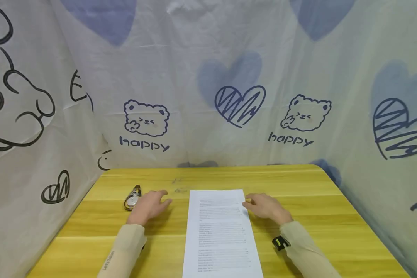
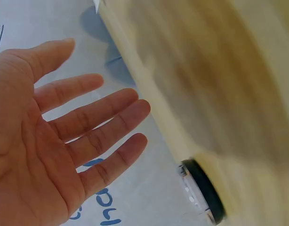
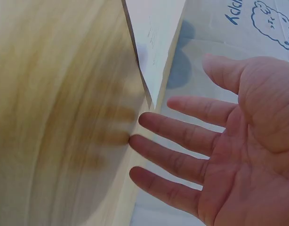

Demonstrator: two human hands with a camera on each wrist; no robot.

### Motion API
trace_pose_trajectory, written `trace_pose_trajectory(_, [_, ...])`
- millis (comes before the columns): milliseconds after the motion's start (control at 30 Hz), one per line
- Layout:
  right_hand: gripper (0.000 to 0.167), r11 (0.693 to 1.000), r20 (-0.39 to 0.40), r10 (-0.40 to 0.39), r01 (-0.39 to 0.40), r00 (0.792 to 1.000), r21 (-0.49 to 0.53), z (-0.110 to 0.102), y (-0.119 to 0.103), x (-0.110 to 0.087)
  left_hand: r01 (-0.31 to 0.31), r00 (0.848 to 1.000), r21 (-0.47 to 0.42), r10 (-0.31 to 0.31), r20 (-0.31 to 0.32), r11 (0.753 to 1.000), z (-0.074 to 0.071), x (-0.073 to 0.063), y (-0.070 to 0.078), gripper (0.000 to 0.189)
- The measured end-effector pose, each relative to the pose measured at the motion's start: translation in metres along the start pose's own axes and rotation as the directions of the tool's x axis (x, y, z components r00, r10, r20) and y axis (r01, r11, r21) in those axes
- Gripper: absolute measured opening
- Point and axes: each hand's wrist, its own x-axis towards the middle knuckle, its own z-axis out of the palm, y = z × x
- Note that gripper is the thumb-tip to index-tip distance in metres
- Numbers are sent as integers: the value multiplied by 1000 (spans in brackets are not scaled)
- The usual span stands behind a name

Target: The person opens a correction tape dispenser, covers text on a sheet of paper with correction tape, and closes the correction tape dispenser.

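Note:
A printed sheet of paper lies lengthwise on the wooden table, its text in several blocks. To its left is my left hand, palm inward, with fingers spread and nothing in them. Just beyond that hand lies a teardrop-shaped correction tape with a dark tip and clear body; the left wrist view shows its dark edge side-on. My right hand hovers at the sheet's upper right edge, thumb and fingertips overlapping the edge in the head view. In the right wrist view its fingers are loosely extended and hold nothing.
The yellow wood-grain table has rounded far corners. Behind it and at both sides hangs a pale cloth printed with hearts, bears and lettering. A black band with a buckle sits at my right sleeve's cuff.

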Motion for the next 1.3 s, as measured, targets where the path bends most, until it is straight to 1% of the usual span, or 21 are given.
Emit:
trace_pose_trajectory(100, [45,1000,-11,-8,8,1000,5,0,-3,1,8,1000,-17,-8,7,1000,-6,-1,-4,50])
trace_pose_trajectory(200, [43,1000,-52,-17,17,999,-6,0,-6,4,16,1000,-28,-16,11,999,-12,1,-11,49])
trace_pose_trajectory(267, [41,999,-77,-32,32,996,-10,-1,-8,5,26,999,-37,-25,27,999,-15,1,-15,49])
trace_pose_trajectory(367, [39,999,-96,-50,49,994,-12,-1,-12,8,46,998,-44,-44,48,998,-18,1,-21,48])
trace_pose_trajectory(433, [37,998,-94,-63,62,994,-15,1,-15,9,66,997,-41,-64,53,997,-18,0,-25,48])
trace_pose_trajectory(600, [31,997,-89,-75,72,993,-33,6,-20,11,83,996,7,-83,15,997,-15,1,-37,48])
trace_pose_trajectory(700, [28,995,-104,-90,85,991,-48,6,-21,12,111,994,21,-111,-5,994,-14,2,-45,52])
trace_pose_trajectory(833, [27,993,-106,-104,99,989,-57,6,-22,11,184,983,9,-184,11,983,-15,3,-53,63])
trace_pose_trajectory(933, [26,993,-106,-103,97,989,-63,7,-23,11,225,973,-10,-224,49,974,-17,3,-56,69])
trace_pose_trajectory(1033, [25,992,-109,-110,103,988,-68,9,-24,12,258,963,-30,-255,84,966,-18,2,-58,71])
trace_pose_trajectory(1200, [20,984,-113,-168,161,979,-71,15,-27,14,320,940,-47,-312,138,946,-17,1,-66,69])
trace_pose_trajectory(1300, [19,980,-121,-190,181,974,-83,19,-27,16,337,933,-58,-325,155,940,-15,2,-70,67])
